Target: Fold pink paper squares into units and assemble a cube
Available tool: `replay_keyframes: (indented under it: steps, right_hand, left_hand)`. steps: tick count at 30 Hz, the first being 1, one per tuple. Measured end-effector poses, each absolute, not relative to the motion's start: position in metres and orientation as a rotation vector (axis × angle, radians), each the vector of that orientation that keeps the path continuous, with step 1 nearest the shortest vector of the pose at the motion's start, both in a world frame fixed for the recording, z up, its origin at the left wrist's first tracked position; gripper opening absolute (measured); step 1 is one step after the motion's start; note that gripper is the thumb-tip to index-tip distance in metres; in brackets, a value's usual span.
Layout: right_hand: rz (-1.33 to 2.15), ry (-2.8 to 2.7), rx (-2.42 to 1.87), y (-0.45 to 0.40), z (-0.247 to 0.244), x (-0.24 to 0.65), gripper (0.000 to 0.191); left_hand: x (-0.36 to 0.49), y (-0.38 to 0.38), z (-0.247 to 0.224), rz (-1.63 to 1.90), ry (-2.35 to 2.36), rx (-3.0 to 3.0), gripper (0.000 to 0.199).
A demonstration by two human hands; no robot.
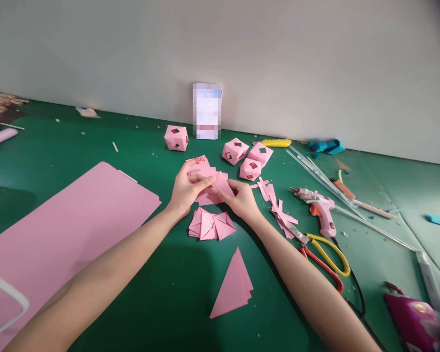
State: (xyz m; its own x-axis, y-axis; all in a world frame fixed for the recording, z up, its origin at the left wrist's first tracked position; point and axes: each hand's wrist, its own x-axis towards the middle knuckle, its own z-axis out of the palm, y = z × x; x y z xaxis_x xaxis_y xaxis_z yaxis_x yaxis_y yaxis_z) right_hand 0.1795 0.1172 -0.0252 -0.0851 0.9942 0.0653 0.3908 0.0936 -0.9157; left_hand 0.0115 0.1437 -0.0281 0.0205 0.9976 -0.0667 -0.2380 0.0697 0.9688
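My left hand (185,190) and my right hand (243,199) are both closed on a piece of pink paper (223,183), thumbs pressed on its top. More pink paper (201,167) shows behind and below it, partly hidden by my fingers; a small red-and-white mark sits near my left fingertips. Just in front of my hands lies an overlapping group of folded pink paper pieces (209,224) with crease lines. Nearer to me is a stack of pink paper triangles (233,288). Beyond my hands stand pink faceted paper balls (235,151) with diamond-shaped holes, and a single one (176,138) sits further left.
Large pink paper sheets (84,210) lie left on the green table (150,303). At right are paper strips (267,189), scissors (315,252) with yellow and red handles, a pink glue gun (320,210) with its cord, and a purple object (410,315). A blurred-out upright card or screen (207,111) leans against the wall.
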Motion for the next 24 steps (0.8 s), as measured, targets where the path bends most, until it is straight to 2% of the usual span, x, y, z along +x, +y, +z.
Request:
replay_keyframes:
  steps: [5,12,18,24]
  right_hand:
    - [0.991,-1.61,-1.406,0.118,-0.023,0.18,0.056]
    - [1.108,-1.563,-1.347,0.118,-0.018,0.179,0.048]
    - [1.065,-1.523,-1.334,0.116,-0.021,0.179,0.036]
    - [0.99,-1.379,-1.335,0.117,-0.023,0.182,0.033]
  left_hand:
    - [0.013,0.142,-0.029,1.275,1.099,0.993,0.074]
    - [0.015,0.14,-0.028,1.309,1.115,1.061,0.069]
    - [0.016,0.136,-0.025,1.299,1.09,1.232,0.062]
    - [0.016,0.133,-0.027,1.296,1.118,1.289,0.058]
